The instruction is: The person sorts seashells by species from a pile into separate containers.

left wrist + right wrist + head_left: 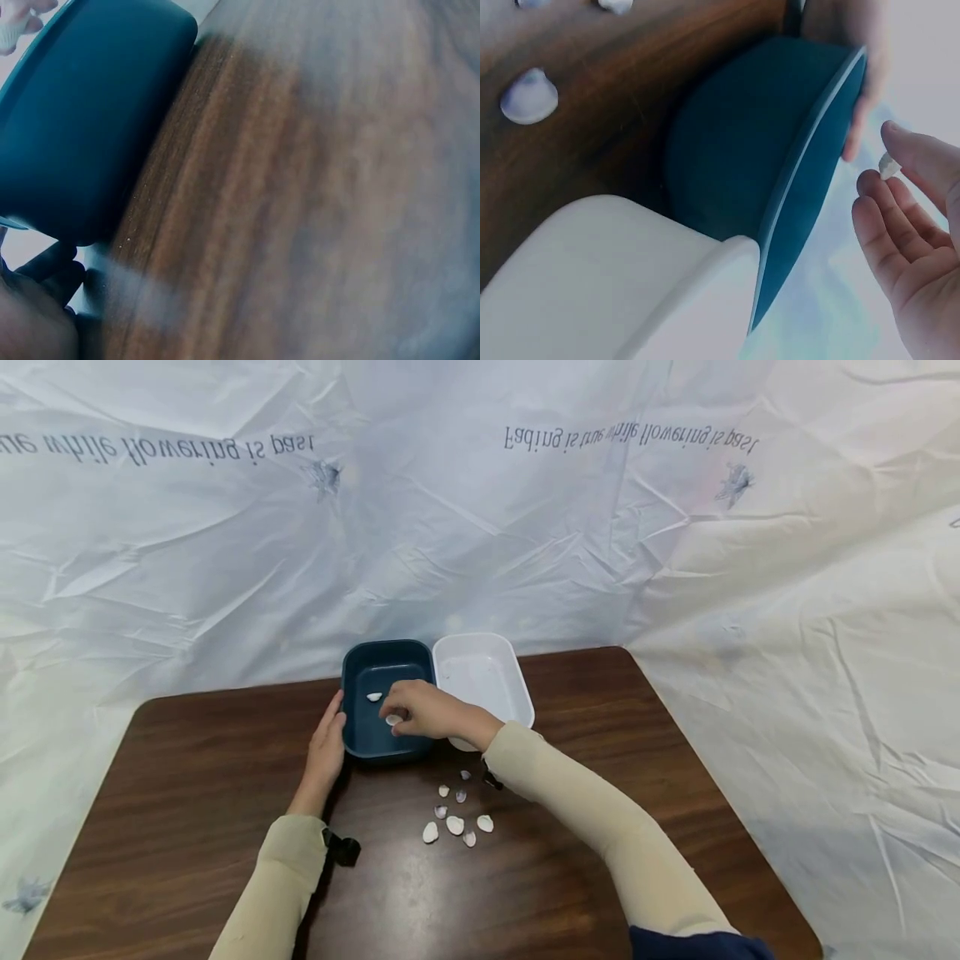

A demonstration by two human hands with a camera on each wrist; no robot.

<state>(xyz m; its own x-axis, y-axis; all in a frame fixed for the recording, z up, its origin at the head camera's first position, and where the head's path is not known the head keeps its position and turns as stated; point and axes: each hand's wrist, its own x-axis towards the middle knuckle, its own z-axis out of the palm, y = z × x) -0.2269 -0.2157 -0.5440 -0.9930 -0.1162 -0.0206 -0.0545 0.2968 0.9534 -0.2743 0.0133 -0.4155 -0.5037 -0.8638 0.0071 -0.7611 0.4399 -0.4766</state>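
Note:
My right hand [423, 708] is above the dark teal plastic bin [390, 750], pinching a small white seashell [889, 166] between thumb and fingers. One white seashell [374, 697] lies on the bin's floor. Along the bin's left outer side rests my left hand [327, 748], its fingers extended against the wall. The left wrist view shows part of that hand [34, 311] at the lower left, beside the bin's end [90, 127].
A white plastic bin [523, 693] stands against the teal bin's right side. Several loose seashells [455, 825], white and purplish, are scattered on the brown wooden table [570, 860] in front of the bins. A printed white cloth [465, 527] hangs behind.

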